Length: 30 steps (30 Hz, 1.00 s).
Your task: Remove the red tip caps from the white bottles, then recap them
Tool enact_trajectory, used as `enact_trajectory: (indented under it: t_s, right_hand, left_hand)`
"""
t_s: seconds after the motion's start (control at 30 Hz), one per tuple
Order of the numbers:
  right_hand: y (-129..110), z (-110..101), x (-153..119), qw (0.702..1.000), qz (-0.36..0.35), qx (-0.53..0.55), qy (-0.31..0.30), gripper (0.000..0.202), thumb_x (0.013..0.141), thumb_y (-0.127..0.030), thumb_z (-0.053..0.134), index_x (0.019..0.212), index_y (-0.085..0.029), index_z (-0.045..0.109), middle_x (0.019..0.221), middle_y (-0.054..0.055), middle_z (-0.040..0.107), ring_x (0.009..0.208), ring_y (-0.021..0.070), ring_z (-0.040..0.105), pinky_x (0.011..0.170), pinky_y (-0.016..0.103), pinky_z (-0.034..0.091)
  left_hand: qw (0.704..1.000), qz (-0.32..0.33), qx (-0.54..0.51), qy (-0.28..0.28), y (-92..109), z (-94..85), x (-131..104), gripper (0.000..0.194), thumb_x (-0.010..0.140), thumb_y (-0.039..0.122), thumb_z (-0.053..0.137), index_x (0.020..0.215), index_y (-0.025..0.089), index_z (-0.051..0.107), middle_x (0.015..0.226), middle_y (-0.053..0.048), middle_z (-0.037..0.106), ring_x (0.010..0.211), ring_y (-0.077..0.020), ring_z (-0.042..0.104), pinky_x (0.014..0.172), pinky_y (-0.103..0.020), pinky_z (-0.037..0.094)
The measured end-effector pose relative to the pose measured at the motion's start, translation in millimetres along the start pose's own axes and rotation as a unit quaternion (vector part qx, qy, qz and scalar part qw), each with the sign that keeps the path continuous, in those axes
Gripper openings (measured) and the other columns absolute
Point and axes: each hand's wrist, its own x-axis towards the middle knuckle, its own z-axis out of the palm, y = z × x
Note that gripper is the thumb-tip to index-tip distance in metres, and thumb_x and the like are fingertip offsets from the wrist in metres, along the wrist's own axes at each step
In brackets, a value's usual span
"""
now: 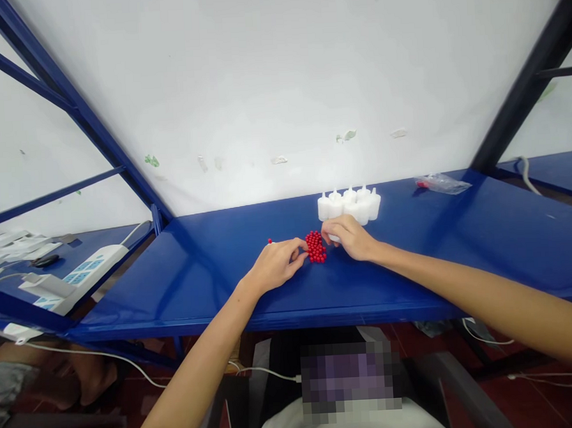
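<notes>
Wears a whitish top (354,424), with what looks like black legwear (316,337) below. Blurred at the middle into purple and dark blocks, where a white cable (270,372) runs in. Bare at left forearm (207,358), marked by a tiny dark spot (239,300), and right forearm (462,284).

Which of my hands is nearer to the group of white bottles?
Right. The right hand is just in front of the white bottles; the left hand is farther off, to their left and closer to you.
</notes>
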Motion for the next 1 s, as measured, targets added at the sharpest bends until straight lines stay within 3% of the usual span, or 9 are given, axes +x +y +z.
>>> enact_trajectory:
  t_s: [0.17,0.27,0.37,0.47,0.63,0.8,0.9,1.0]
  right_hand:
    - [-6,3,-4,0.994,-0.032,-0.104,-0.017,0.050,0.093,-0.055,0.037,0.059,-0.019,0.044,0.053,-0.002,0.044,0.052,0.0112,0.038,0.056,0.028,0.024]
    - [-9,5,-4,0.996,-0.041,-0.079,-0.012,0.054,0.095,-0.059,0.032,0.059,-0.019,0.040,0.054,-0.002,0.043,0.052,0.0110,0.036,0.055,0.028,0.023]
    - [-8,5,-2,0.998,-0.034,-0.053,-0.002,0.056,0.095,-0.061,0.030,0.059,-0.019,0.041,0.055,-0.002,0.043,0.053,0.0115,0.037,0.055,0.028,0.024]
    - [-3,2,0,0.999,-0.023,-0.024,0.014,0.058,0.095,-0.062,0.030,0.059,-0.019,0.046,0.054,-0.001,0.045,0.054,0.0127,0.041,0.056,0.029,0.027]
    - [3,-3,2,0.999,-0.017,0.029,0.010,0.061,0.097,-0.055,0.032,0.065,-0.015,0.063,0.059,0.004,0.061,0.058,0.0158,0.051,0.059,0.029,0.034]
    - [3,-3,0,0.998,-0.020,0.052,-0.014,0.050,0.097,-0.046,0.036,0.073,-0.015,0.068,0.064,0.006,0.068,0.062,0.0178,0.057,0.062,0.029,0.038]
    - [2,-3,-3,0.998,-0.032,0.049,-0.035,0.045,0.096,-0.041,0.036,0.078,-0.015,0.067,0.064,0.004,0.066,0.059,0.0168,0.054,0.060,0.029,0.037]
    - [1,-2,-3,0.998,-0.047,0.025,-0.021,0.045,0.095,-0.044,0.037,0.077,-0.015,0.066,0.062,0.002,0.061,0.057,0.0152,0.049,0.058,0.028,0.034]
  left_hand:
    - [0.985,-0.034,-0.097,0.135,14,1.7,8,0.014,0.095,0.031,0.053,0.102,0.019,0.059,0.065,0.006,0.054,0.053,-0.0081,0.043,0.059,-0.022,0.038]
    - [0.979,-0.037,-0.116,0.165,24,2.4,18,0.014,0.094,0.031,0.053,0.099,0.020,0.059,0.062,0.006,0.055,0.054,-0.0085,0.045,0.067,-0.024,0.040]
    - [0.978,-0.037,-0.142,0.151,31,3.5,29,0.011,0.093,0.029,0.053,0.097,0.019,0.057,0.056,0.009,0.053,0.051,-0.0076,0.046,0.073,-0.025,0.042]
    - [0.972,-0.031,-0.195,0.126,31,8.4,42,0.012,0.092,0.028,0.051,0.099,0.019,0.054,0.052,0.010,0.049,0.046,-0.0068,0.043,0.061,-0.022,0.041]
    - [0.959,-0.017,-0.266,0.091,28,22.3,56,0.016,0.095,0.028,0.044,0.109,0.019,0.047,0.058,0.007,0.057,0.046,-0.0073,0.052,0.052,-0.018,0.042]
    - [0.959,-0.027,-0.273,0.077,28,30.6,51,0.017,0.097,0.028,0.042,0.111,0.019,0.045,0.061,0.007,0.059,0.045,-0.0073,0.054,0.052,-0.018,0.043]
    - [0.965,-0.011,-0.255,0.065,29,31.8,45,0.015,0.097,0.027,0.041,0.109,0.019,0.046,0.062,0.006,0.059,0.048,-0.0077,0.054,0.054,-0.018,0.042]
    - [0.969,0.002,-0.228,0.091,31,31.1,43,0.013,0.097,0.025,0.042,0.107,0.019,0.047,0.063,0.006,0.056,0.051,-0.0081,0.053,0.055,-0.018,0.041]
